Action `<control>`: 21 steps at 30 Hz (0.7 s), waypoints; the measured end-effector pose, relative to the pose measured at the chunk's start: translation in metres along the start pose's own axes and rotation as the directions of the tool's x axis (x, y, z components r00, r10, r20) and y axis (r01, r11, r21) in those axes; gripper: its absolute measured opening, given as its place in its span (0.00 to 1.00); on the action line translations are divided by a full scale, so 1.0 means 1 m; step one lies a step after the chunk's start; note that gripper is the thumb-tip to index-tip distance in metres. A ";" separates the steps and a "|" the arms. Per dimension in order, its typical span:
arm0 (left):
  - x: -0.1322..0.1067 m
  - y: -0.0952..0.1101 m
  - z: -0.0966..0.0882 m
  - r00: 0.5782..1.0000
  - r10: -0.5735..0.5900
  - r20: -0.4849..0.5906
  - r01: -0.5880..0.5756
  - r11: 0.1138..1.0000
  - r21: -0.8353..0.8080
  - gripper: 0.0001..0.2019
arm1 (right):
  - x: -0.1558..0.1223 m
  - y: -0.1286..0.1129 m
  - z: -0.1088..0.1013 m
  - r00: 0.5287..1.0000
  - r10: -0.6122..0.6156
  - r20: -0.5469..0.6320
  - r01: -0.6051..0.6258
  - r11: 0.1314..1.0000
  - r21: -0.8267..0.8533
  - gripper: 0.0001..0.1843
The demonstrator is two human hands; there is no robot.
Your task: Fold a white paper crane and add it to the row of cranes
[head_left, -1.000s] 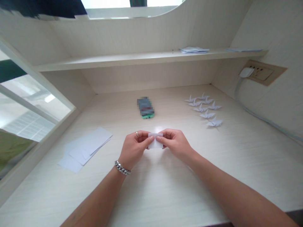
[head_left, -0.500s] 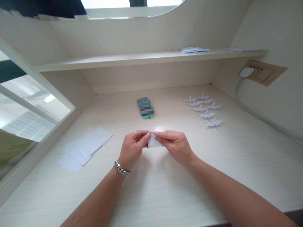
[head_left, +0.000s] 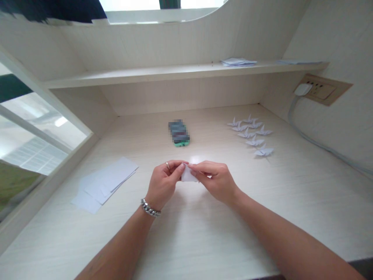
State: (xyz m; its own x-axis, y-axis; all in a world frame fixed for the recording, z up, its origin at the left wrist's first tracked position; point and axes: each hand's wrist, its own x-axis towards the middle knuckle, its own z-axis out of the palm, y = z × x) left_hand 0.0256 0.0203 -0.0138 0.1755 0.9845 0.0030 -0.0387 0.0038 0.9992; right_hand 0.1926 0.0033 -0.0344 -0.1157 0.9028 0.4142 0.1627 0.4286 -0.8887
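Note:
Between my two hands, a small folded piece of white paper [head_left: 188, 175] is held up above the desk. My left hand [head_left: 164, 181], with a ring and a chain bracelet, pinches its left side between thumb and fingers. On the other side my right hand [head_left: 217, 179] grips the upper right of the paper, thumb and forefinger pressed on it. The fingers cover parts of its edges, so its full fold is hidden. Several white paper cranes [head_left: 255, 142] stand in a cluster at the right rear of the desk.
Loose white sheets [head_left: 106, 184] lie overlapping on the left. A phone [head_left: 179, 133], blurred out, with a green edge rests behind my hands. More paper [head_left: 239, 62] sits on the shelf [head_left: 145, 74]. A cable [head_left: 320, 146] runs down the right wall from a socket [head_left: 329, 90].
My right thumb and fingers have shifted slightly left over the paper, and less of the paper shows between my hands. My left hand stays nearly still.

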 end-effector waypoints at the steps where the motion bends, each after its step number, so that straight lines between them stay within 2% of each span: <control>1: 0.000 0.000 0.000 1.000 -0.003 0.004 0.003 1.000 -0.008 0.13 | 0.000 0.001 0.002 0.997 0.067 -0.028 -0.064 0.995 0.073 0.12; 3: -0.001 0.001 0.002 1.000 -0.006 0.028 0.006 1.000 0.002 0.14 | 0.000 0.003 0.005 0.979 0.187 -0.076 -0.170 0.967 0.192 0.14; 5: -0.001 0.002 0.002 0.999 0.000 0.038 -0.002 0.999 0.048 0.14 | 0.001 0.003 0.006 0.965 0.249 -0.088 -0.226 0.951 0.213 0.17; 7: -0.002 0.002 0.002 1.000 0.022 0.014 -0.023 0.994 0.103 0.11 | 0.002 0.002 0.004 0.967 0.252 -0.040 -0.243 0.957 0.157 0.17; 9: -0.002 0.003 0.001 0.999 0.050 -0.014 -0.047 0.985 0.166 0.09 | 0.003 0.000 0.002 0.972 0.232 0.044 -0.235 0.969 0.081 0.12; 12: -0.003 0.003 0.000 0.997 0.067 0.033 -0.073 0.964 0.257 0.07 | 0.004 -0.001 -0.001 0.968 0.230 0.101 -0.234 0.972 0.020 0.08; 14: -0.003 0.002 0.000 0.997 0.066 0.035 -0.072 0.964 0.255 0.09 | 0.004 0.001 -0.001 0.965 0.252 0.069 -0.257 0.964 0.073 0.07; 17: -0.002 0.000 0.001 0.998 0.057 -0.025 -0.052 0.985 0.163 0.12 | 0.005 0.004 0.000 0.955 0.295 0.035 -0.295 0.926 0.235 0.07; 21: -0.007 -0.002 0.003 0.992 0.085 -0.091 -0.073 0.989 0.132 0.09 | 0.006 0.004 0.003 0.951 0.307 0.035 -0.302 0.900 0.314 0.08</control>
State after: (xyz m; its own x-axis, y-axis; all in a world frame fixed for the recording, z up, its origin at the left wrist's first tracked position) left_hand 0.0275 0.0132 -0.0152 0.0811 0.9931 0.0847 0.0789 -0.0912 0.9927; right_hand 0.1892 0.0106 -0.0366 -0.0943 0.9890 0.1140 -0.1258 0.1018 -0.9868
